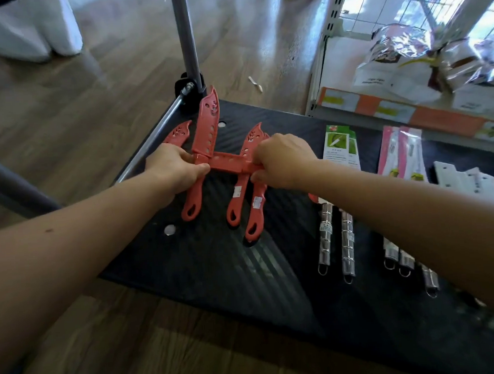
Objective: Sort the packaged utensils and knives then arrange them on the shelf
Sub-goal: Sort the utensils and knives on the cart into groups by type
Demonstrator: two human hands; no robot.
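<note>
The left grip (178,168) and right grip (281,160) each curl round an end of a red sheathed knife (227,164), held crosswise over other red knives (207,122) on the black counter (216,275).

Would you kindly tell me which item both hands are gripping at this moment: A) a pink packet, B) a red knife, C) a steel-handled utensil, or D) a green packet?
B: the left hand and the right hand each pinch an end of a red knife held crosswise over the other red knives.
</note>
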